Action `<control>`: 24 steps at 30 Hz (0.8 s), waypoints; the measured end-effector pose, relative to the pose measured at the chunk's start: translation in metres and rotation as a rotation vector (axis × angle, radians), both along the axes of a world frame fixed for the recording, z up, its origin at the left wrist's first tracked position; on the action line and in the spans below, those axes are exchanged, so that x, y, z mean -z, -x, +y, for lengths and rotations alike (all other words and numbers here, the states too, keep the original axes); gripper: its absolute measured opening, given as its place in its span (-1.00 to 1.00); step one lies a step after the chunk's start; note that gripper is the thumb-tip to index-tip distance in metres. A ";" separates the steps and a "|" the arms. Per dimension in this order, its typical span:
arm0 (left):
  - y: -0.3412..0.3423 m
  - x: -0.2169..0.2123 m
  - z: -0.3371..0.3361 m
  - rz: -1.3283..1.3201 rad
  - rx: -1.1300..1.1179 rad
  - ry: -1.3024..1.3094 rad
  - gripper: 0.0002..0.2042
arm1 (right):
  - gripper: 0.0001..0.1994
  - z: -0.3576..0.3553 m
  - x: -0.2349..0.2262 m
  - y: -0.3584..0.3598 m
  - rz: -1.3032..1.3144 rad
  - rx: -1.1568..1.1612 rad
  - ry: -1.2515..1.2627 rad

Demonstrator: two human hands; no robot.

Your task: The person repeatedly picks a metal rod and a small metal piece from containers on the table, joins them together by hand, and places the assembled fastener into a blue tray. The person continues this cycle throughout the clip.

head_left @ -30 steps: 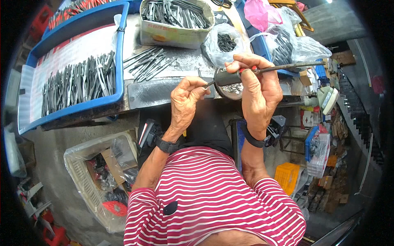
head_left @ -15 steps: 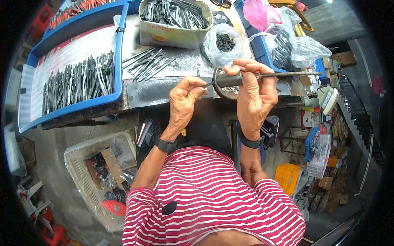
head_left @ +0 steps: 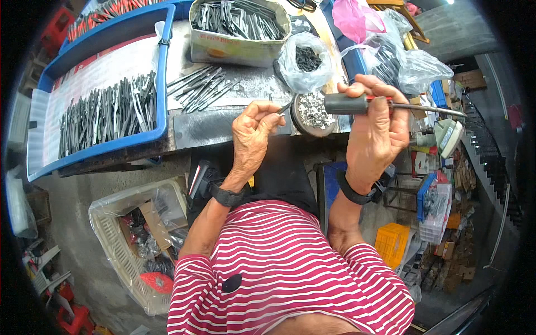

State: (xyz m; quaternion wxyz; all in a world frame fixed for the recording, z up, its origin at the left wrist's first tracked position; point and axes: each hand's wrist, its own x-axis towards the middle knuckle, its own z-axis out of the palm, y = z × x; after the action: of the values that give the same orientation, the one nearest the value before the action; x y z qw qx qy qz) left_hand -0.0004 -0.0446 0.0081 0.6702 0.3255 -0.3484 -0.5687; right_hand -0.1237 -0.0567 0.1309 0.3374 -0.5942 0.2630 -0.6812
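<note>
Far left on the bench: a blue tray lined with white paper, a row of dark metal pieces laid side by side along its near half. Below the bench edge, on the floor at left, a pale plastic basket lined with a clear bag, scraps inside. Right of the tray, a loose fan of thin metal rods flat on the grey metal bench top; behind them a cardboard box packed with more dark pieces. Left hand raised just above the bench's near edge, thumb and forefinger pinched tight on a small thin metal piece, its tip pointing toward a round shallow dish of small bright metal bits just beside it; contact between tip and dish impossible to tell. Black band on that wrist. Behind the dish, a clear plastic bag holding small dark parts. Right hand lifted above the dish's right side, fingers curled fully closed around the dark handle of a long screwdriver-like tool, held level, slim shaft pointing right beyond the bench. Black wristband here too. Further right, more clear bags and a pink bag.
</note>
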 end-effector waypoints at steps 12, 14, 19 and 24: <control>0.007 -0.016 0.011 0.044 0.078 -0.172 -0.82 | -0.92 0.014 0.059 0.011 0.280 0.063 -0.537; 0.010 -0.018 0.015 0.099 0.099 -0.136 -0.82 | -0.85 0.015 0.065 0.012 0.329 0.087 -0.593; 0.013 -0.021 0.021 0.103 0.193 -0.159 -0.80 | -0.70 0.016 0.074 0.013 0.273 0.043 -0.583; 0.023 -0.023 0.024 0.173 0.216 -0.132 -0.81 | -0.74 0.011 0.079 0.014 -0.028 -0.015 -0.700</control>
State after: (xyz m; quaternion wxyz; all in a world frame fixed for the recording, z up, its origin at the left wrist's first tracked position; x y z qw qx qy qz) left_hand -0.0231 -0.0202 0.0312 0.6096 0.2792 -0.2840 -0.6854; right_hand -0.1381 -0.0457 0.0523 0.5294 -0.4350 0.4715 -0.5552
